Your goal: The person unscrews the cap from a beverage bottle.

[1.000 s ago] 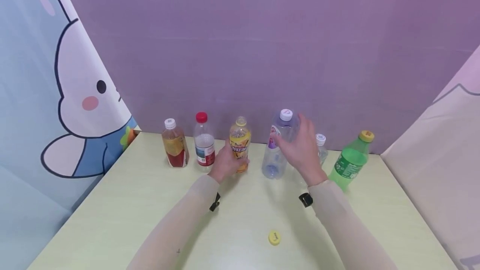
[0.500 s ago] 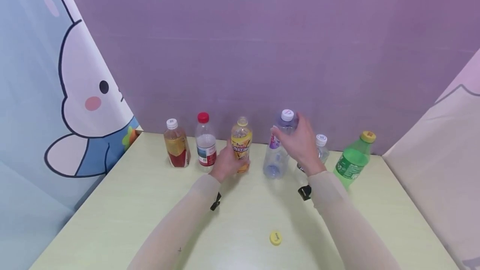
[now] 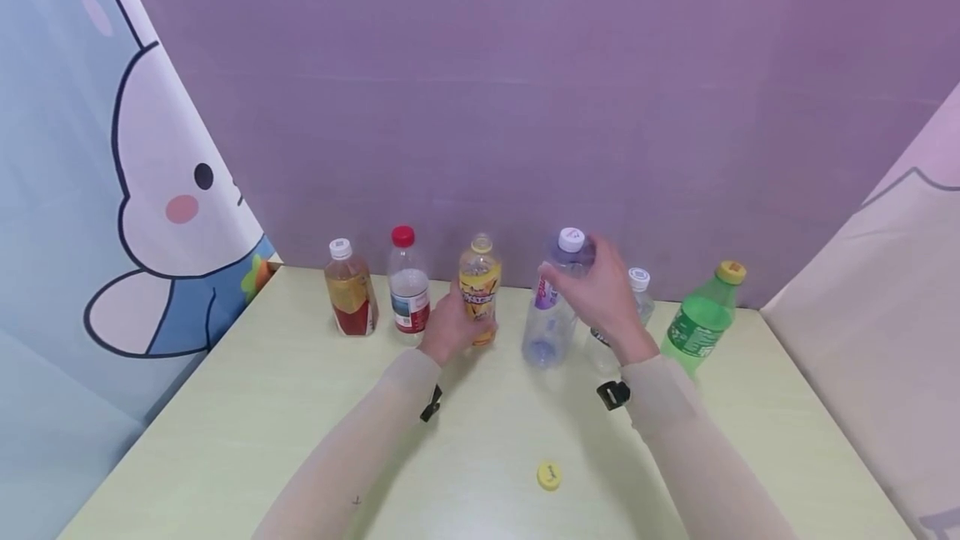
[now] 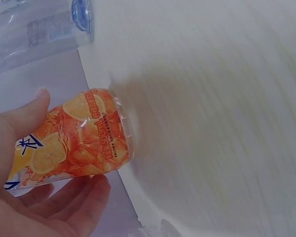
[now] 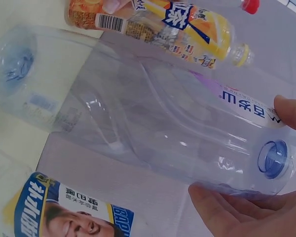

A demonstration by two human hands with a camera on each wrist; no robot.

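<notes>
In the head view my left hand (image 3: 456,325) holds a yellow and orange iced tea bottle (image 3: 480,282) that stands upright on the table with its neck uncapped. The left wrist view shows thumb and fingers round its fruit-printed label (image 4: 84,133). To the right, a large clear bluish water bottle (image 3: 551,327) with a white cap (image 3: 572,240) leans slightly. My right hand (image 3: 600,294) grips it near the shoulder, thumb on one side and fingers on the other, as the right wrist view shows. A loose yellow cap (image 3: 549,476) lies on the table nearer to me.
On the left stand an amber bottle (image 3: 351,298) with a white cap and a red-capped bottle (image 3: 409,298). Right of my right hand are a small clear bottle (image 3: 642,298) and a green bottle (image 3: 701,323) with a yellow cap. A purple curtain (image 3: 480,107) hangs behind the row.
My right hand has closed in on the large water bottle, which has shifted slightly towards me. The left hand stays on the iced tea bottle.
</notes>
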